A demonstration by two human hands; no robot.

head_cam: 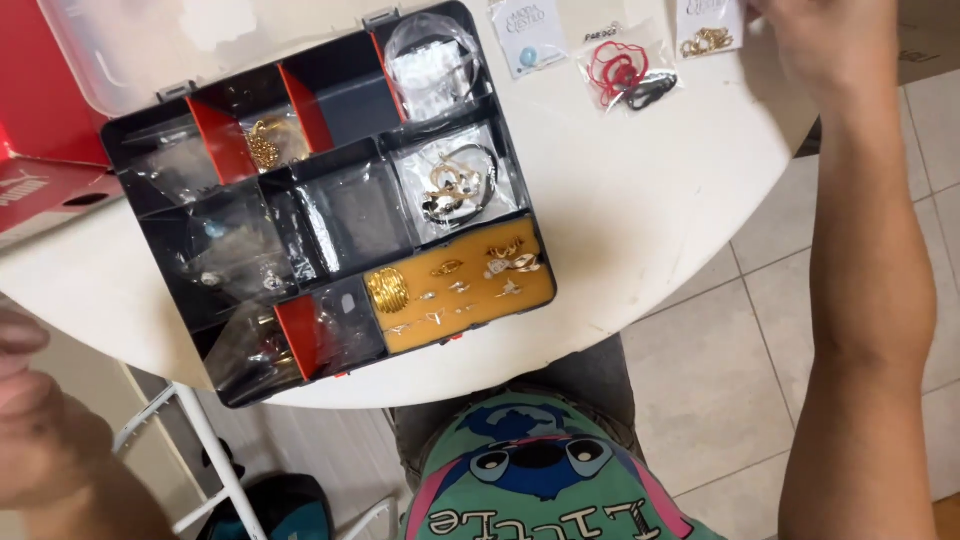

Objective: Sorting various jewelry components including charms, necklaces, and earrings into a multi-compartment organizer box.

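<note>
A black organiser box (170, 112) with orange dividers lies open on a round white table (640, 200). Its compartments hold small clear bags of jewellery; an orange foam pad (470, 320) at the front carries gold rings and a gold coil. My right hand (835, 35) reaches to the table's far right edge, next to a small bag with gold pieces (706, 38); whether it grips anything is cut off by the frame. My left hand (25, 385) is blurred at the lower left, off the table, fingers curled, apparently holding nothing.
A bag with red and black loops (625, 72) and a card with a blue bead (528, 35) lie behind the box. The box's clear lid (120, 40) stands open at the back. A red box (45, 150) sits left. Tiled floor lies right.
</note>
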